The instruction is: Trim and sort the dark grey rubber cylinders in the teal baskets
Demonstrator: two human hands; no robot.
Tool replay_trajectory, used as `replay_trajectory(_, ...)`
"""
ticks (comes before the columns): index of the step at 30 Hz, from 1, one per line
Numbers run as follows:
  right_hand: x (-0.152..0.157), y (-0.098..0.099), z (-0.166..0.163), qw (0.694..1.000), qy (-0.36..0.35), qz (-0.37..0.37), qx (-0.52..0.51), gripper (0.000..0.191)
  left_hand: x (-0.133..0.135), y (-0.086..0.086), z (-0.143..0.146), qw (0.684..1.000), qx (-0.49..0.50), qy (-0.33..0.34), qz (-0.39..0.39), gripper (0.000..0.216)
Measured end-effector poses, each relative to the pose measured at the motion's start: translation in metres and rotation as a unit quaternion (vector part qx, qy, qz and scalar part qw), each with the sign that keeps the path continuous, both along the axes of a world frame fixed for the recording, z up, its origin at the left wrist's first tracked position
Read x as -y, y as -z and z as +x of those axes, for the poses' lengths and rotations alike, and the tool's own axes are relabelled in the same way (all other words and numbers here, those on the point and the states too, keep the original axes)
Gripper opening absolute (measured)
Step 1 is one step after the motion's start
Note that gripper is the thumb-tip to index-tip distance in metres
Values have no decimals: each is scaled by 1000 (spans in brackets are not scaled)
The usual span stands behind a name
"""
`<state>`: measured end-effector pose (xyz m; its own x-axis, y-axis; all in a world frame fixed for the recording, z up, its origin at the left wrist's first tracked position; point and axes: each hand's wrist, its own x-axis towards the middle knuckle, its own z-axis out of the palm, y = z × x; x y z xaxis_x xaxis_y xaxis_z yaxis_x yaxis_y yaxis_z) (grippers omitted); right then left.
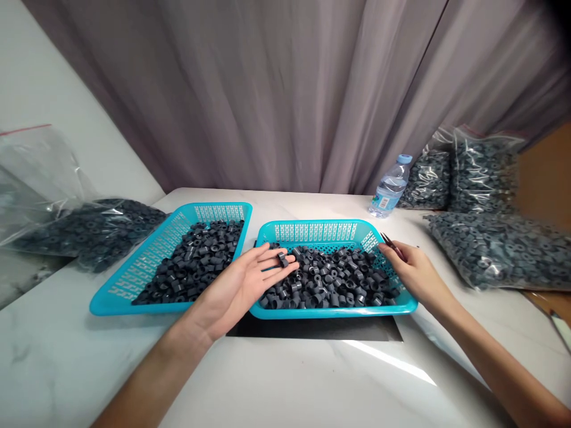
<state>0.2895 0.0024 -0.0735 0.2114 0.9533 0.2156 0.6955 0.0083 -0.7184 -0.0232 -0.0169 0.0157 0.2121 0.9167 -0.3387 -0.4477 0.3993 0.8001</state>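
My left hand [254, 270] is palm up over the gap between two baskets, fingers extended and a little apart. One or two small dark grey plastic rings [282, 260] rest on its fingers. At the right basket's right end, my right hand [405, 261] is closed around a pair of tweezers [395, 246], their dark tips pointing up and left. The right turquoise basket [334, 311] holds a heap of the same short ring-shaped pieces. More of them fill the left turquoise basket [134, 308], partly hidden by my left hand and forearm.
A dark flat mat [321, 330] shows under the right basket. Behind it stands a water bottle [389, 189]. Clear bags of dark pieces [486, 172] are stacked at the right, with another bag [102, 229] at the left. A grey curtain [267, 95] hangs behind the white table [289, 380].
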Motion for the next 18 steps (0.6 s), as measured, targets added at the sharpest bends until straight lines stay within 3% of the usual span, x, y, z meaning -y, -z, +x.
replay_trajectory(8, 1, -1, 0, 1000, 5, -8, 8, 49, 2, -3, 1, 999, -35, 7, -17, 39)
replay_trajectory(18, 1, 2, 1, 1000, -11, 14, -1, 48, 1, 6, -2, 999, -30, 34, -7, 28)
